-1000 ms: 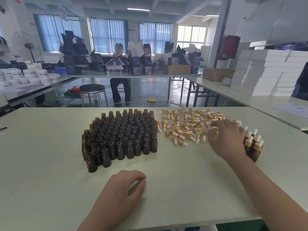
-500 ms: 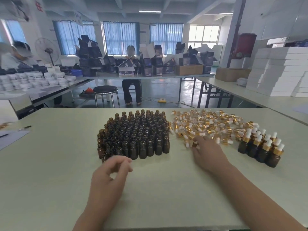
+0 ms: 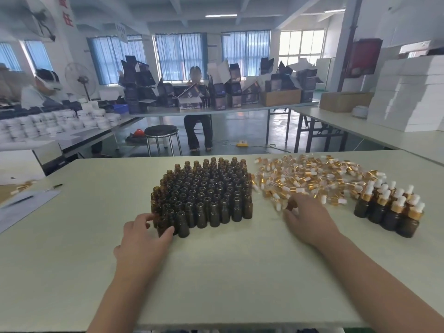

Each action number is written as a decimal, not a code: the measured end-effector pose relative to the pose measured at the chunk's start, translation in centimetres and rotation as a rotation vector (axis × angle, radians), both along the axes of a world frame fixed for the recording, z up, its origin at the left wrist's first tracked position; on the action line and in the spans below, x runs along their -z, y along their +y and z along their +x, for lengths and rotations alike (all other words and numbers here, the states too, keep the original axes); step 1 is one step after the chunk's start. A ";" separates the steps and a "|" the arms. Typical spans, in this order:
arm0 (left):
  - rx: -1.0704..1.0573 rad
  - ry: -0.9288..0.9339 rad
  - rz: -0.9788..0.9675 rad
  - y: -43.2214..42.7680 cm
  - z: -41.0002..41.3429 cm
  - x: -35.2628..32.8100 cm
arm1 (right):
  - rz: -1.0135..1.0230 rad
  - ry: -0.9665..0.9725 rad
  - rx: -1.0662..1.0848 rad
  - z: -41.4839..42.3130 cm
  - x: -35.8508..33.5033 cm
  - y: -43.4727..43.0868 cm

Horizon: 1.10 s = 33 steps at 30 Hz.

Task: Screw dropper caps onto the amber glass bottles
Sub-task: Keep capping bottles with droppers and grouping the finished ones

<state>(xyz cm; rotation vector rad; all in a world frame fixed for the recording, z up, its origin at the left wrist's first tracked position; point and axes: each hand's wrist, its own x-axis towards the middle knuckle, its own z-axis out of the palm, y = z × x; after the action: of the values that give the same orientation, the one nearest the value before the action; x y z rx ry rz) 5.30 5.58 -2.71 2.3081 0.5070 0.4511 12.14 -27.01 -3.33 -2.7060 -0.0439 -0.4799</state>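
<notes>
In the head view, a corner bottle of the amber bottles on the table was pinched by the left hand. The right hand was laid at the near edge of the dropper caps; its grip could not be told.

- Pale table.
- Uncapped amber bottles: an upright, tightly packed block at the centre.
- Loose dropper caps: heaped far right, just beside the block.
- Capped bottles: an upright cluster at the right.
- Papers and pen: left edge.
</notes>
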 end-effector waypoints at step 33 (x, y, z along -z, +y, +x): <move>0.596 -0.123 0.409 -6.9 -0.6 0.5 | 0.532 -0.177 -0.288 -2.2 -0.2 1.5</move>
<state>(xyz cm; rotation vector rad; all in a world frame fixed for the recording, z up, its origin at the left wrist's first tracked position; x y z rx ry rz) 4.74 -1.30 -3.22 2.6404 -0.3701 0.4201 9.96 -25.55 -3.15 -2.0908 -0.3050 -0.5498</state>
